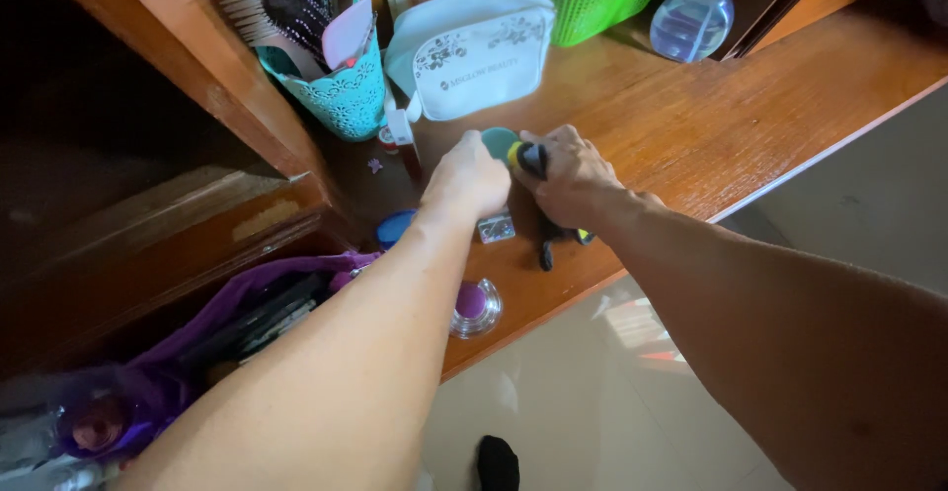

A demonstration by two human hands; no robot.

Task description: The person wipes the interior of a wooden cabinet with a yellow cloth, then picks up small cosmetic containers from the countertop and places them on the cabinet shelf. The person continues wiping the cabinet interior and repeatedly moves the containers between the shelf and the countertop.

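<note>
Both my hands meet over the middle of a wooden dresser top (691, 125). My left hand (469, 177) is closed around a small teal round object (497, 139) that peeks out past its knuckles. Touching it on the right, my right hand (571, 175) grips a bundle of dark slim items with yellow-green tips (530, 158); their lower ends stick out below the hand near the table's front edge. What exactly the teal object is stays hidden by my fingers.
A white zip pouch (474, 51) stands behind the hands, a teal lace-pattern cup (341, 96) with brushes and combs to its left, a green basket (592, 2) and a clear bottle (691, 22) farther back. A round clear jar with purple inside (474, 305), a purple bag (247, 303).
</note>
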